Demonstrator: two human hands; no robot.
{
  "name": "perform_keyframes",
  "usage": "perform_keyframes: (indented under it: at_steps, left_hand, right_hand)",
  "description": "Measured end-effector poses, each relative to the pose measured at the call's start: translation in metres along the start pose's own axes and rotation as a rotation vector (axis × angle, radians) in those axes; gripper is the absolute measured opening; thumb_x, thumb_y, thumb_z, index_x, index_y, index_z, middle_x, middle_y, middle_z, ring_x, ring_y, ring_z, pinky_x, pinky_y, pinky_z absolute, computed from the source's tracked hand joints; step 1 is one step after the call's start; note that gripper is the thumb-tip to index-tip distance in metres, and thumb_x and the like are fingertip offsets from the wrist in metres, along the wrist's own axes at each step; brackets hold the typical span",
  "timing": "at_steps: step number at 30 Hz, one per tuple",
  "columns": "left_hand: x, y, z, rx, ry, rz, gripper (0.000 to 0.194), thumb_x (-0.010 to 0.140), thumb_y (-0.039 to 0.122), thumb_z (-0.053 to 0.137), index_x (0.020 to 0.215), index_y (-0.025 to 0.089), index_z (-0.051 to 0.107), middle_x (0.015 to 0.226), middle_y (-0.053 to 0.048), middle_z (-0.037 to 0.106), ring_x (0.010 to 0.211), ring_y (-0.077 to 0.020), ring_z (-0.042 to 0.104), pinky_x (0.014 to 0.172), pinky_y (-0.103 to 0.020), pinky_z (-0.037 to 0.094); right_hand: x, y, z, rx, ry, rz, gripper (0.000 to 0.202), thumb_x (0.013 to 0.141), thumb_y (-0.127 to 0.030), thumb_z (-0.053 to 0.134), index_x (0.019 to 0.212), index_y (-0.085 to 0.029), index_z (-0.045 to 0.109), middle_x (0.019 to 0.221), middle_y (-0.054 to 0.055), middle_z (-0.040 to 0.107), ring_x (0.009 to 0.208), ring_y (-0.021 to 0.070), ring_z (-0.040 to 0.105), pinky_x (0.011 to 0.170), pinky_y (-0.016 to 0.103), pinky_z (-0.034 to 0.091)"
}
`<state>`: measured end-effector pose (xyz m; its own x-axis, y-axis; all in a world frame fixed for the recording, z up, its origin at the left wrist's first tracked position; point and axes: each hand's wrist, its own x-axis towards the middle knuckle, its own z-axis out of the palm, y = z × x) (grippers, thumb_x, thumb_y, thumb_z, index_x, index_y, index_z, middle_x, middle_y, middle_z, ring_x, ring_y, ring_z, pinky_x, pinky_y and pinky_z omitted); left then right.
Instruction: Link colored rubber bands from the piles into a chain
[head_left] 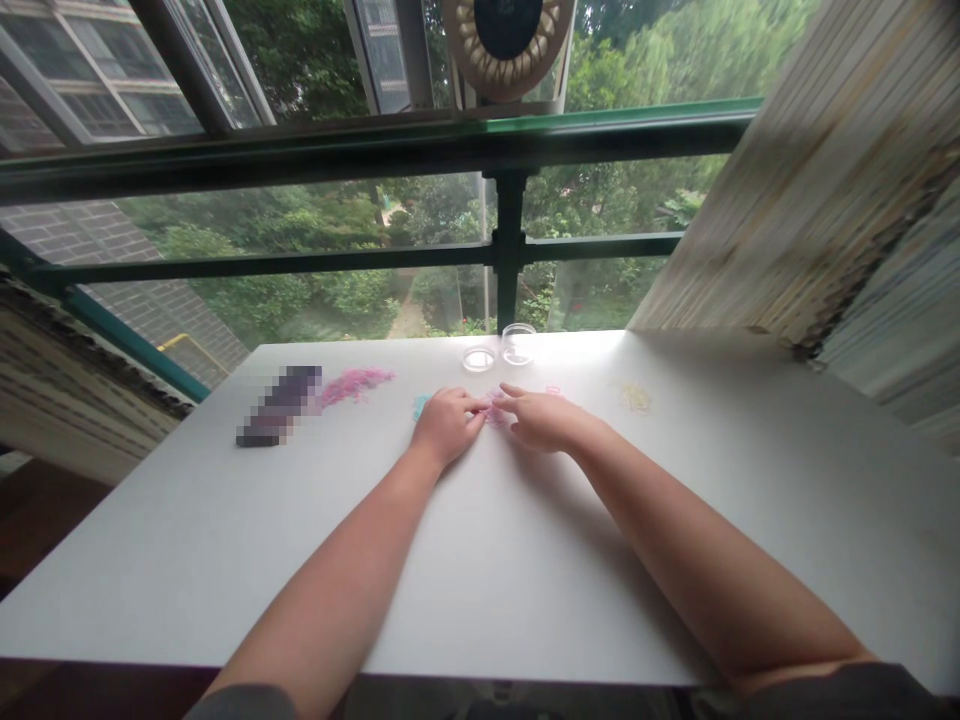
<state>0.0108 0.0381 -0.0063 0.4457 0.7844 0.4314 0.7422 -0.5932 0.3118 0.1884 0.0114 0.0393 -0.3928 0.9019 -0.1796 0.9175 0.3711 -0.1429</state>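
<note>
Pink, thin loops, apparently small elastic bands, are gathered in a little heap [495,413] on the white bench [525,560], towards its far middle. Both hands are laid on the bench at this heap. The left hand [445,425] is curled, knuckles up, with its fingers [474,405] drawn together and their tips brought to the left edge of the pink heap; whether a band is actually pinched cannot be told. The right hand [544,418] lies palm down just right of the heap, its fingers [512,391] loosely extended and pointed left, nearly meeting the left fingertips over the bands.

A teal cluster [419,406] is partly hidden just left of the left hand. A larger magenta pile [356,384] is spread farther left, and beside it a dark, blurred-out oblong [281,405] is seen. A pale yellow scatter [635,398] lies well to the right. Two small clear round dishes [499,350] are set side by side beyond the hands, near the far edge by the window railing [510,250].
</note>
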Motion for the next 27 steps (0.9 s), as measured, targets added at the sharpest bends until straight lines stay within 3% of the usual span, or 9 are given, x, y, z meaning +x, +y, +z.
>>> perform_keyframes:
  at_steps: [11, 15, 21, 24, 27]
  left_hand:
    - [0.000, 0.000, -0.002, -0.037, 0.000, -0.031, 0.021, 0.079, 0.028, 0.056, 0.091, 0.023, 0.072, 0.082, -0.004, 0.066, 0.081, -0.0188, 0.057, 0.079, -0.032, 0.045]
    - [-0.001, -0.002, -0.005, -0.054, 0.032, -0.060, 0.021, 0.078, 0.028, 0.056, 0.092, 0.022, 0.072, 0.082, -0.003, 0.066, 0.081, -0.0185, 0.057, 0.081, -0.031, 0.045]
    - [-0.004, -0.006, -0.009, -0.058, 0.081, -0.063, 0.022, 0.078, 0.026, 0.056, 0.094, 0.023, 0.070, 0.082, -0.002, 0.066, 0.082, -0.0181, 0.058, 0.082, -0.032, 0.044]
    - [-0.005, -0.010, -0.014, -0.056, 0.108, -0.075, 0.022, 0.078, 0.026, 0.055, 0.093, 0.023, 0.071, 0.082, -0.002, 0.066, 0.083, -0.0177, 0.058, 0.083, -0.031, 0.044]
    - [-0.007, -0.019, -0.023, -0.051, 0.160, -0.109, 0.021, 0.078, 0.026, 0.055, 0.091, 0.021, 0.071, 0.082, -0.002, 0.067, 0.083, -0.0174, 0.059, 0.082, -0.030, 0.045]
  right_hand:
    - [-0.002, -0.002, -0.002, 0.037, -0.031, -0.014, 0.056, 0.077, -0.015, 0.048, 0.131, -0.027, 0.047, 0.147, 0.004, 0.028, 0.101, 0.0241, 0.061, 0.081, 0.032, 0.048]
    - [-0.004, -0.003, -0.006, 0.048, -0.042, -0.004, 0.058, 0.079, -0.016, 0.047, 0.135, -0.027, 0.041, 0.149, 0.004, 0.024, 0.100, 0.0239, 0.062, 0.082, 0.033, 0.047]
    - [-0.008, 0.000, -0.011, 0.054, -0.029, 0.004, 0.063, 0.080, -0.015, 0.048, 0.140, -0.025, 0.032, 0.150, 0.005, 0.019, 0.114, 0.0269, 0.053, 0.091, 0.035, 0.043]
    - [-0.011, 0.004, -0.014, 0.075, 0.030, -0.005, 0.062, 0.080, -0.015, 0.048, 0.140, -0.022, 0.033, 0.148, 0.007, 0.025, 0.120, 0.0258, 0.047, 0.094, 0.032, 0.040]
    - [-0.014, 0.006, -0.023, 0.082, 0.131, -0.022, 0.047, 0.081, -0.018, 0.049, 0.127, -0.019, 0.049, 0.135, 0.009, 0.047, 0.113, 0.0232, 0.052, 0.086, 0.027, 0.042]
